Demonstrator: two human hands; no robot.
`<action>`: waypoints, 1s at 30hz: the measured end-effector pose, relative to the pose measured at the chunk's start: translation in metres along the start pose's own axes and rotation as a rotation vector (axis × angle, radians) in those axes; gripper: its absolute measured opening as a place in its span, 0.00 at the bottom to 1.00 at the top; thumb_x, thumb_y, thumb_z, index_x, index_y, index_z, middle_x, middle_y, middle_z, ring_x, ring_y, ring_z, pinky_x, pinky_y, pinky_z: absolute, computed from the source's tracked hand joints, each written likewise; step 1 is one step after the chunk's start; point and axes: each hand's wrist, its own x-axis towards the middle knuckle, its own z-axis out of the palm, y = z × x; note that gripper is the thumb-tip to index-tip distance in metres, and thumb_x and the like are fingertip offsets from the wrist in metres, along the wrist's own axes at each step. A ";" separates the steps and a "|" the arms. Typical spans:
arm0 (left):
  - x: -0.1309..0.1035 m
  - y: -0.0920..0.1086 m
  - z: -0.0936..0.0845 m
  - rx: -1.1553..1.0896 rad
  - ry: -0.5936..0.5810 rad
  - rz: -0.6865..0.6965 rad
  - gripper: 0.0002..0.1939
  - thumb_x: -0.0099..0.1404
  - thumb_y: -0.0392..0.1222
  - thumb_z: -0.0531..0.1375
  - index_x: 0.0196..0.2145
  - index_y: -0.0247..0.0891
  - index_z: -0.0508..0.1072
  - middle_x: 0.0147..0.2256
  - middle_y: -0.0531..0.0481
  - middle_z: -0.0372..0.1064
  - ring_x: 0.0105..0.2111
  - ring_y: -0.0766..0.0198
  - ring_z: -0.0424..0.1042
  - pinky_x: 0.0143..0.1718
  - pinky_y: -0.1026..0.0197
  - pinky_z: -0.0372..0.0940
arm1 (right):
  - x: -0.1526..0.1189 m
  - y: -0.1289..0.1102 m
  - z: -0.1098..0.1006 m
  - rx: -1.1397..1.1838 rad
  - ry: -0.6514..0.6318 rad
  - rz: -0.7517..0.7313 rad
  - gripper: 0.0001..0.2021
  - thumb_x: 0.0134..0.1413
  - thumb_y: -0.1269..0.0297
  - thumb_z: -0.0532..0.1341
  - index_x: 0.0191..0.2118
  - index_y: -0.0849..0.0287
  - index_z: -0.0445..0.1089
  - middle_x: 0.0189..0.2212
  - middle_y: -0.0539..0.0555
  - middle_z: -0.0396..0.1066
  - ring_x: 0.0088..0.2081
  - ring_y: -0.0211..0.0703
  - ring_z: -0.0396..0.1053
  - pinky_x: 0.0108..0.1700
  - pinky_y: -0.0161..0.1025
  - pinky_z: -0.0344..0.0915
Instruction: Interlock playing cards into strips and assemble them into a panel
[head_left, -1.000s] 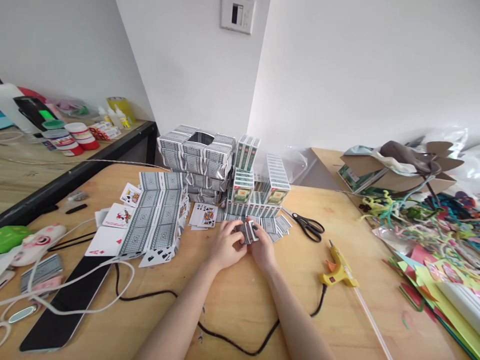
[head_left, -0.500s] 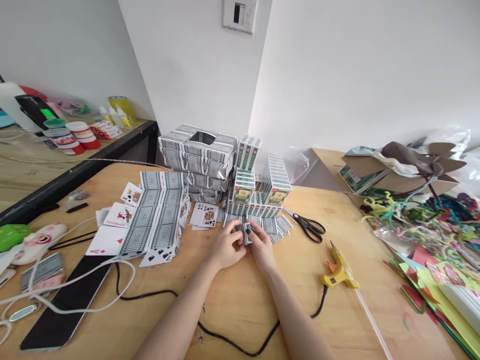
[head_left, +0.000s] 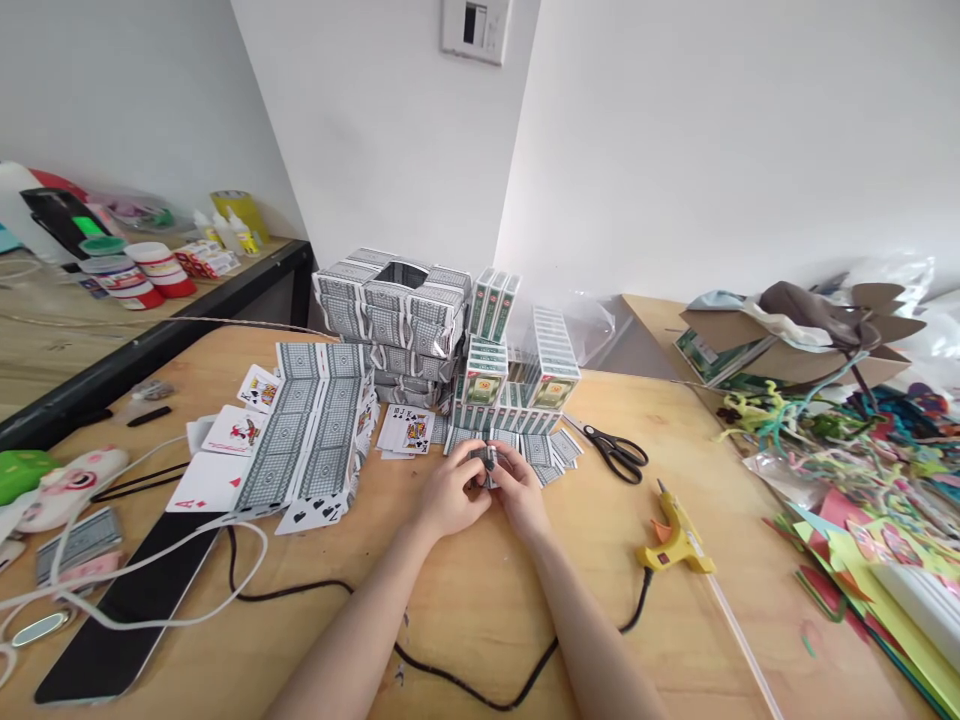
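Observation:
Both hands meet at the middle of the table around a small playing card (head_left: 484, 455) with a grey patterned back. My left hand (head_left: 456, 490) is closed on its left side, and the fingers of my right hand (head_left: 517, 485) pinch it from the right. Fingers cover most of the card, so its folds cannot be made out. Just beyond them lie loose grey-backed cards (head_left: 538, 450), in front of stacked green card boxes (head_left: 495, 415). A folded card panel (head_left: 311, 430) stands to the left, with a larger box built of cards (head_left: 405, 310) behind it.
Black scissors (head_left: 619, 455) and a yellow glue gun (head_left: 679, 540) lie to the right; the gun's black cord (head_left: 450, 685) runs beneath my forearms. Further right are pipe cleaners (head_left: 832, 470) and coloured paper (head_left: 862, 590). A dark phone-like slab (head_left: 120, 630) and white cable lie at left.
My fingers have shifted slightly around the card, which has turned so less of its white edge shows. The whole view has slid slightly.

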 end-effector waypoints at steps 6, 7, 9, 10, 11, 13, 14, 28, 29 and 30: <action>0.000 0.000 0.002 -0.037 0.009 -0.009 0.06 0.48 0.30 0.55 0.23 0.38 0.60 0.49 0.48 0.59 0.23 0.72 0.62 0.27 0.64 0.61 | 0.000 -0.003 0.002 0.134 -0.010 0.032 0.14 0.43 0.64 0.64 0.40 0.54 0.68 0.37 0.50 0.69 0.36 0.41 0.67 0.40 0.39 0.64; 0.000 0.000 0.002 -0.037 0.010 -0.006 0.06 0.48 0.30 0.55 0.23 0.38 0.60 0.49 0.48 0.59 0.24 0.72 0.62 0.27 0.64 0.61 | 0.000 -0.004 0.002 0.173 -0.021 0.046 0.13 0.43 0.64 0.63 0.40 0.54 0.69 0.38 0.50 0.69 0.36 0.41 0.67 0.40 0.39 0.64; 0.000 -0.001 0.003 -0.031 0.012 -0.001 0.05 0.49 0.30 0.55 0.23 0.38 0.61 0.49 0.48 0.59 0.24 0.72 0.62 0.28 0.64 0.61 | 0.000 -0.005 0.002 0.252 -0.051 0.079 0.14 0.44 0.63 0.64 0.40 0.53 0.69 0.38 0.51 0.69 0.36 0.41 0.67 0.39 0.39 0.64; 0.000 -0.001 0.003 -0.026 0.014 0.003 0.05 0.50 0.31 0.55 0.23 0.38 0.61 0.50 0.48 0.59 0.24 0.72 0.62 0.28 0.64 0.61 | 0.000 -0.006 0.002 0.282 -0.062 0.094 0.15 0.43 0.63 0.64 0.41 0.53 0.68 0.38 0.51 0.69 0.36 0.41 0.67 0.39 0.39 0.64; -0.001 -0.001 0.003 -0.020 0.015 0.007 0.05 0.50 0.31 0.55 0.23 0.38 0.61 0.50 0.48 0.59 0.25 0.72 0.62 0.28 0.64 0.61 | 0.000 -0.006 0.002 0.303 -0.070 0.108 0.17 0.43 0.64 0.64 0.42 0.53 0.68 0.37 0.51 0.69 0.35 0.41 0.67 0.38 0.39 0.65; -0.001 -0.001 0.004 -0.007 0.014 0.008 0.05 0.50 0.31 0.55 0.22 0.37 0.61 0.50 0.48 0.59 0.24 0.72 0.62 0.27 0.65 0.61 | -0.001 -0.005 0.001 0.325 -0.077 0.135 0.20 0.42 0.65 0.65 0.44 0.52 0.66 0.35 0.51 0.69 0.33 0.40 0.67 0.37 0.39 0.65; -0.001 -0.001 0.004 -0.002 0.013 0.007 0.05 0.50 0.31 0.55 0.22 0.37 0.61 0.50 0.48 0.60 0.23 0.73 0.62 0.26 0.65 0.61 | 0.000 -0.005 0.001 0.329 -0.079 0.149 0.20 0.41 0.65 0.65 0.45 0.52 0.65 0.34 0.50 0.69 0.32 0.39 0.67 0.37 0.39 0.65; 0.000 0.002 0.003 -0.031 -0.023 0.027 0.03 0.52 0.32 0.55 0.24 0.38 0.64 0.51 0.48 0.59 0.36 0.64 0.67 0.34 0.61 0.64 | 0.001 -0.005 0.003 0.100 -0.053 0.106 0.17 0.41 0.57 0.63 0.40 0.52 0.65 0.28 0.48 0.69 0.27 0.39 0.66 0.33 0.39 0.65; 0.000 0.002 0.003 -0.038 -0.015 0.036 0.03 0.53 0.32 0.55 0.24 0.38 0.64 0.51 0.48 0.58 0.39 0.63 0.67 0.36 0.61 0.65 | 0.001 -0.004 0.002 0.084 -0.037 0.083 0.17 0.41 0.57 0.63 0.40 0.52 0.64 0.30 0.49 0.69 0.28 0.39 0.66 0.33 0.39 0.65; 0.001 0.002 0.003 -0.048 -0.003 0.041 0.03 0.53 0.32 0.54 0.24 0.37 0.64 0.52 0.48 0.57 0.40 0.63 0.67 0.37 0.60 0.65 | 0.001 -0.003 0.002 0.067 -0.022 0.059 0.18 0.41 0.58 0.64 0.41 0.52 0.64 0.31 0.49 0.70 0.29 0.39 0.67 0.34 0.39 0.64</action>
